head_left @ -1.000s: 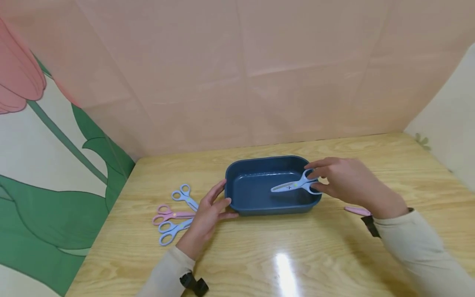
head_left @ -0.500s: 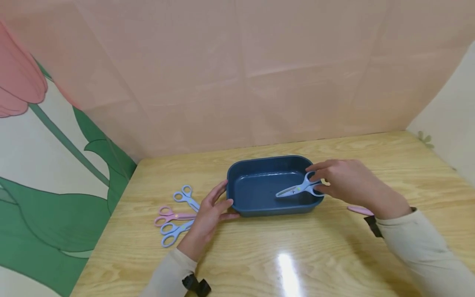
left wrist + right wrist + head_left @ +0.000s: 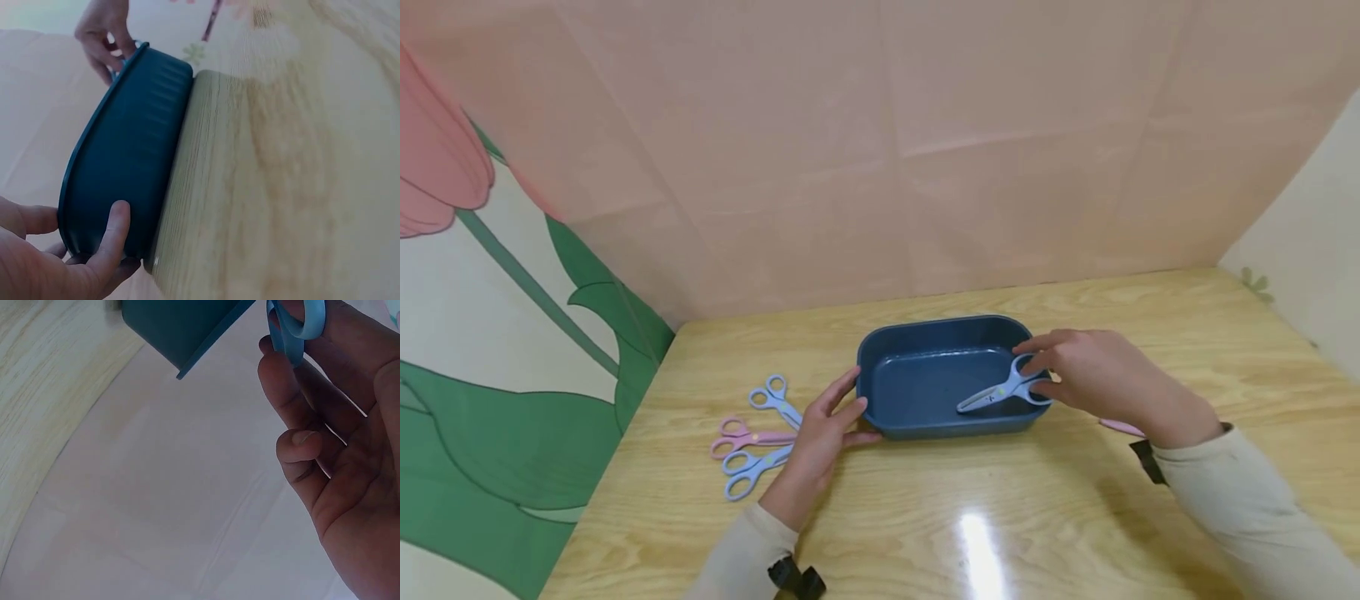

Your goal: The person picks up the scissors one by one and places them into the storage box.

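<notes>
A dark blue rectangular tray (image 3: 917, 429) stands on the wooden table. My left hand (image 3: 820, 429) holds its left end; in the left wrist view, the left hand (image 3: 75, 262) has fingers spread around the tray's end (image 3: 128, 144). My right hand (image 3: 1097, 371) pinches blue scissors (image 3: 1000, 392) by the handle loops at the tray's right end. Their blades slant down to the left inside the tray, tip low near its floor; contact there is hard to tell. In the right wrist view, the right hand (image 3: 350, 437) has its fingertips at the blue handle loops (image 3: 306, 325).
Left of the left hand lie blue scissors (image 3: 775, 396), pink scissors (image 3: 748, 435) and another blue pair (image 3: 748, 475), their blade ends partly hidden by that hand. A pink piece (image 3: 1122, 427) shows under the right wrist. A pink-covered wall (image 3: 895, 167) rises behind the table.
The right hand has lowered the scissors slightly into the tray, and the blades now tilt more steeply downward. The left hand has kept its place on the tray.
</notes>
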`<state>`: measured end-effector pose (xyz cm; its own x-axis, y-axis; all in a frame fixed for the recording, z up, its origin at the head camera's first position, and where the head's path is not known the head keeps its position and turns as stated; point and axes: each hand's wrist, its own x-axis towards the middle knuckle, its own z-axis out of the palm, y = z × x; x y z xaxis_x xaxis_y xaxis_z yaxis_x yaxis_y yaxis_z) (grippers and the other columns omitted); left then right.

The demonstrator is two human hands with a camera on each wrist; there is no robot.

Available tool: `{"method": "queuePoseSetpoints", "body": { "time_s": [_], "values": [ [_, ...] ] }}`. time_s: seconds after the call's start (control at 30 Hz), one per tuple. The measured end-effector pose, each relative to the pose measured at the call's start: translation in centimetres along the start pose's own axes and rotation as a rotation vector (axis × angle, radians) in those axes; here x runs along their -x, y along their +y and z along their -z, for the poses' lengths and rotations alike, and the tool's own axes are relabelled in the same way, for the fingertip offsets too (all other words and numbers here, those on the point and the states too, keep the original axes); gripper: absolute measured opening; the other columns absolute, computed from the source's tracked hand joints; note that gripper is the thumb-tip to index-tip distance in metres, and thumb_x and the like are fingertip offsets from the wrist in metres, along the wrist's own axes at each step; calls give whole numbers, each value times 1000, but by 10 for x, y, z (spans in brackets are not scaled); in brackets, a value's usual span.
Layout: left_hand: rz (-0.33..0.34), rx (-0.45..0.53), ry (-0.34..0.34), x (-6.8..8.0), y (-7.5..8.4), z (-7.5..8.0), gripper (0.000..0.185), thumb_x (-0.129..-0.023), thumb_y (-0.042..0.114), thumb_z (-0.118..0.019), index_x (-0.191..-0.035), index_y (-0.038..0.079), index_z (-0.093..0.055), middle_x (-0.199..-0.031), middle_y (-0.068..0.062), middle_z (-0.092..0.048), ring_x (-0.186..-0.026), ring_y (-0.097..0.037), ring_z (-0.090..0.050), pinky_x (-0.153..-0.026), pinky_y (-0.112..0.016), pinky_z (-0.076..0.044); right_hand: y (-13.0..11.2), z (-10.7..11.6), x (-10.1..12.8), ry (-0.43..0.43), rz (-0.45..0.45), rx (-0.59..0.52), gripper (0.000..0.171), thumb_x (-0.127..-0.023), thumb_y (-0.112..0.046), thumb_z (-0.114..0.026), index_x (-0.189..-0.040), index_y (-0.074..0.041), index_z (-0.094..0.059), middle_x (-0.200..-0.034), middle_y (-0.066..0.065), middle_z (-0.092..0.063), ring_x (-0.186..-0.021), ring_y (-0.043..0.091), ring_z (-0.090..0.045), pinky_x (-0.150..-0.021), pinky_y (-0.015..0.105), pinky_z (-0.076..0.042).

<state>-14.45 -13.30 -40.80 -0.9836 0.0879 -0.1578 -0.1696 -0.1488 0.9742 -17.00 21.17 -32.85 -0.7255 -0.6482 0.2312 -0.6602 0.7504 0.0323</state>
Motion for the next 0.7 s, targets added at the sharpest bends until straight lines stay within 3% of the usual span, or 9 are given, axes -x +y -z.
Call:
{"method": "queuePoseSetpoints", "body": {
  "time_s": [0.3, 0.7],
  "values": [
    [-5, -5, -27, 1, 2, 1, 59, -99, 4, -57, -153, 16, -39, -160, -11, -36, -111, -33, -65, -77, -43, -64, -4, -2, -3, -40, -5, -8, 22, -75, -20, -86, -96, -23, -80, -118, 1, -72, -96, 22, -72, -73, 42, -62],
    [10, -15, -10, 1, 4, 1, 56, -99, 2, -55, -151, 14, -42, -158, -12, -38, -109, -32, -66, -80, -45, -63, -7, -7, -6, -36, 9, -5, 20, -75, -21, -86, -93, -22, -79, -113, 3, -74, -97, 27, -71, -84, 49, -60]
  ]
}}
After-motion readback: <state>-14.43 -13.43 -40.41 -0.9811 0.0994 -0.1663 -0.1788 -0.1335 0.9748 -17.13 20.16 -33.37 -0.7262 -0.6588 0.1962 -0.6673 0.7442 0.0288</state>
